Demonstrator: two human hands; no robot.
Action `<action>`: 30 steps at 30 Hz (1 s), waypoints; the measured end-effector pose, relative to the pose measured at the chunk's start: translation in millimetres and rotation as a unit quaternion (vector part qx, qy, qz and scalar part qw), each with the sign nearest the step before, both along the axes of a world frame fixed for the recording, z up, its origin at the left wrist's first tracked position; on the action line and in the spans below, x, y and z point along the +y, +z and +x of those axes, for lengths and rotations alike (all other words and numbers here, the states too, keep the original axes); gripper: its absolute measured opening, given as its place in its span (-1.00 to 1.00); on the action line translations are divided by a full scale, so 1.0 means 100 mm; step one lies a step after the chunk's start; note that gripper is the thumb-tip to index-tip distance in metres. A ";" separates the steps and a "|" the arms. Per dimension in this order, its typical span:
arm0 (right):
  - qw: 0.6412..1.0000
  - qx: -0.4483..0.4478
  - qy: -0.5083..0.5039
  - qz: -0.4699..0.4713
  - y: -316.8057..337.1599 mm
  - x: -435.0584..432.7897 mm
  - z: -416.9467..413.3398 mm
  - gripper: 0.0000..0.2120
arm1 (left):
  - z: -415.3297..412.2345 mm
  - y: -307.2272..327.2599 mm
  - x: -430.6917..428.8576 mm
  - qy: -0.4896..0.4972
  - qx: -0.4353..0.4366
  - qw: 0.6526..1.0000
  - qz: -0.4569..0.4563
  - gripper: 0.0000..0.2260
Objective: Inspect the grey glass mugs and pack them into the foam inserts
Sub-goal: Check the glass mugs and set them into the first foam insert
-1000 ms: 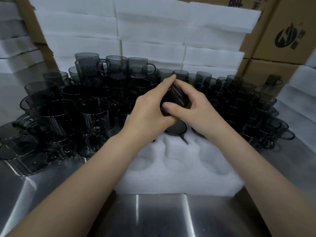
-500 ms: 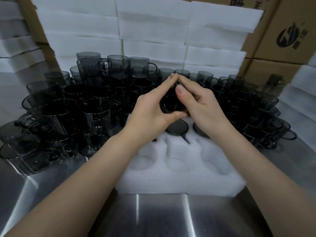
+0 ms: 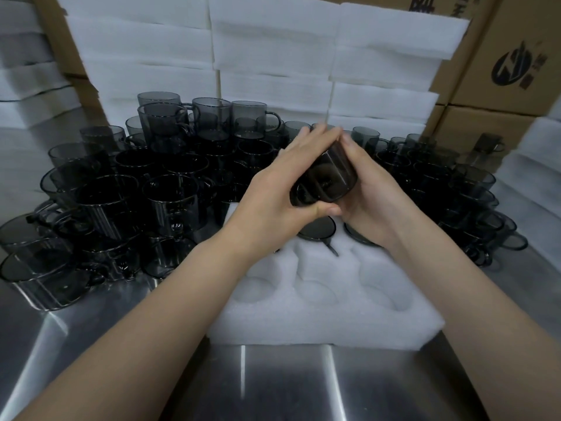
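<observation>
Mug held in the air over the far edge of the foam insert, tilted, clasped between both hands. Left hand wraps its left side, right hand its right. Fingers meet over the top; thumbs press below. Loose mugs crowd the tabletop toward the left and far edges.

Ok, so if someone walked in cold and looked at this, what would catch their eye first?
Dead centre, the left hand and right hand cup one grey glass mug above the white foam insert, whose near pockets lie empty. To the left and right of it, a dense crowd of dark mugs covers the steel table, with stacked foam sheets and cardboard boxes behind.
</observation>
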State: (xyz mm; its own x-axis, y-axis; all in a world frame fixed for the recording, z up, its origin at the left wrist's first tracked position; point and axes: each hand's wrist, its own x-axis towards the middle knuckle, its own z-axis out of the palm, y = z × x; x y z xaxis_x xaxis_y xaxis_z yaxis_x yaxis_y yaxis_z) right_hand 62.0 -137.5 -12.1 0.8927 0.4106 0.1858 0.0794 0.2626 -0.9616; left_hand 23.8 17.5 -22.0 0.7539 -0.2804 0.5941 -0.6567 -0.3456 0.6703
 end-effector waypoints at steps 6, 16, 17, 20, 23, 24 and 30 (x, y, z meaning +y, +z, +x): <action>1.000 -0.011 -0.006 0.008 -0.03 0.01 -0.02 -0.67 | 0.00 0.03 -0.02 0.045 -0.001 0.999 0.023 -0.21; 0.992 -0.024 -0.120 0.005 -0.04 0.03 0.02 -0.72 | 0.04 -0.02 -0.01 0.024 -0.061 0.995 0.079 -0.26; 0.993 -0.018 -0.117 0.006 -0.04 0.03 0.02 -0.72 | 0.03 -0.02 0.00 0.013 -0.070 0.994 0.089 -0.27; 0.997 0.007 -0.075 0.016 -0.04 -0.01 0.03 -0.74 | 0.01 -0.01 0.00 -0.016 -0.084 0.992 0.093 -0.31; 0.998 0.046 0.027 0.037 -0.02 0.00 0.04 -0.70 | 0.02 0.01 -0.01 0.005 -0.115 0.988 0.100 -0.34; 0.996 0.057 0.058 0.040 -0.01 0.02 0.03 -0.67 | 0.03 0.01 -0.02 0.024 -0.121 0.986 0.110 -0.34; 0.998 0.020 0.044 0.034 -0.05 0.01 -0.01 -0.72 | 0.05 -0.04 -0.02 0.051 -0.081 0.989 0.117 -0.16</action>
State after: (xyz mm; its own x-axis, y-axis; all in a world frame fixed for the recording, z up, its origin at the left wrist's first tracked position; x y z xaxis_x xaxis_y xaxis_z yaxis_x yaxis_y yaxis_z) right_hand 60.8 -136.5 -17.5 0.8614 0.4747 0.1808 0.0150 0.3319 -0.9432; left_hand 29.1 15.3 -25.6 0.6854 -0.3517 0.6376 -0.7029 -0.5481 0.4533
